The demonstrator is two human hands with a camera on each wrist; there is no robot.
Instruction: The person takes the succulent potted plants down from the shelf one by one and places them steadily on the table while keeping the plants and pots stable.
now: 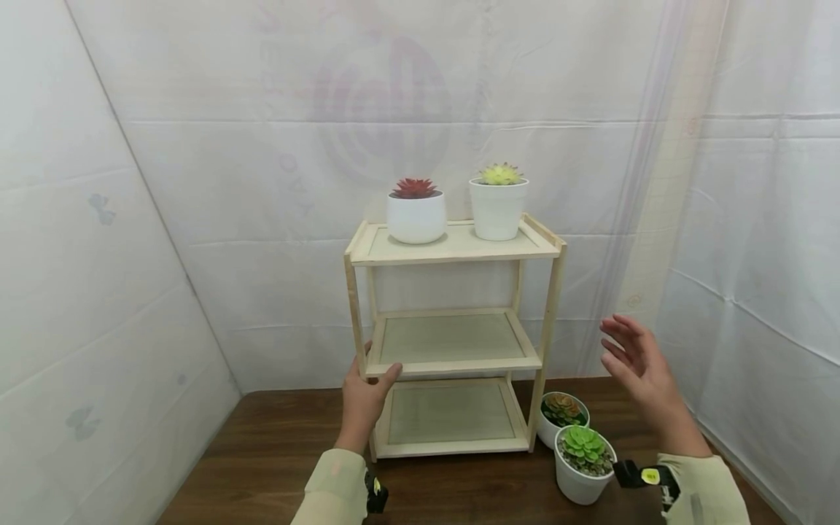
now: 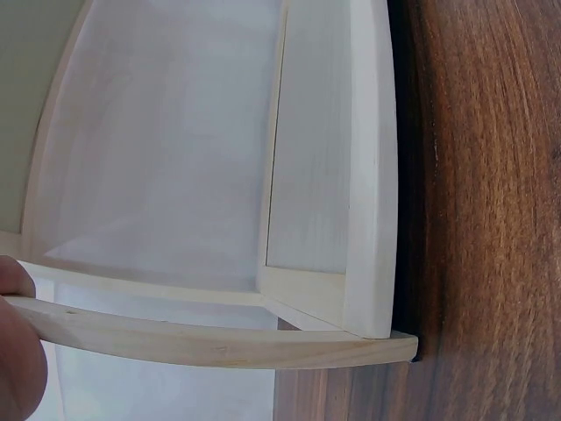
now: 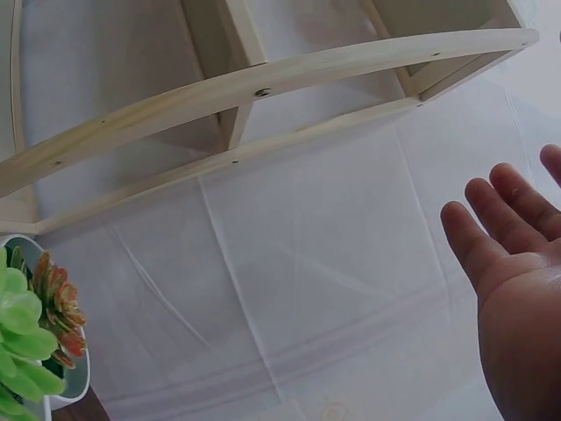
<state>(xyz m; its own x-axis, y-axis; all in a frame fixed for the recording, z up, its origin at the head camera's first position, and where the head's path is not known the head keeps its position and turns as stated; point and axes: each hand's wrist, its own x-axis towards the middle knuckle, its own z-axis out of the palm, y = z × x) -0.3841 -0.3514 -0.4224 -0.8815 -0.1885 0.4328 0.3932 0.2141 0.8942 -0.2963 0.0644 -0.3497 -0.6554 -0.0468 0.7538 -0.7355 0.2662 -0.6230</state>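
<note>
A pale wooden three-tier shelf (image 1: 453, 367) stands upright on the brown table. My left hand (image 1: 367, 397) grips its left front post at the middle tier, thumb in front and fingers behind; the left wrist view shows fingertips (image 2: 19, 351) round the post. To the right of the shelf, my right hand (image 1: 646, 375) is raised in the air, fingers loosely spread, holding nothing. Below it, a white pot with a green succulent (image 1: 582, 467) stands in front of a white pot with an orange-green succulent (image 1: 564, 412), beside the shelf's right post.
On the top tier stand a rounded white pot with a red succulent (image 1: 416, 217) and a taller white pot with a yellow-green succulent (image 1: 498, 208). White sheeting (image 1: 262, 182) hangs behind and at both sides of the wooden table (image 1: 262, 437).
</note>
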